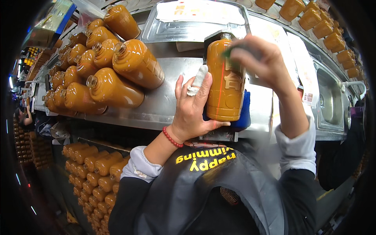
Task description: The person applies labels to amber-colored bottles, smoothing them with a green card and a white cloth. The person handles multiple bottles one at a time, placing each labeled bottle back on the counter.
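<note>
An orange-brown glass bottle (224, 88) with raised characters lies before me on a blue cloth (245, 110), its neck pointing away from me. A thin red line of light runs along it. My left hand (192, 105) steadies the bottle's left side and base, with a white wrap on one finger and a red bead bracelet at the wrist. Over the bottle's upper right side is my right hand (261, 58), blurred, with a small dark green thing (227, 53) between its fingers. What that green thing is, I cannot tell.
Several similar bottles (117, 88) crowd the left of the steel worktop (158, 108). A metal tray (182, 32) with printed white cloth or paper (202, 13) lies at the back. To the right is a steel sink (330, 102). More bottles (335, 41) line the upper right; others are stacked (97, 176) lower left.
</note>
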